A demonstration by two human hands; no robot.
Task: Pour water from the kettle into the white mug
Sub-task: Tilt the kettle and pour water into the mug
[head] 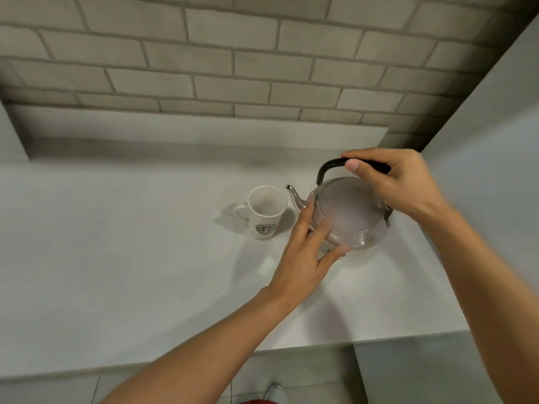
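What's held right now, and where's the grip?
Right hand grips the kettle by its black top handle. Left hand rests open against the kettle's side.

Pale grey, smooth countertop (116,258) supports a white ceramic logo mug (266,212) beside a rounded steel kettle (350,214).

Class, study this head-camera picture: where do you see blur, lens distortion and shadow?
Head view: the kettle lid looks smeared, and the left hand fingertips against it are soft, while the white mug stays fairly sharp; the wide lens bows the brick wall courses and counter edges; soft shadows fall left of the mug and under the left hand; the right hand grips the black handle.
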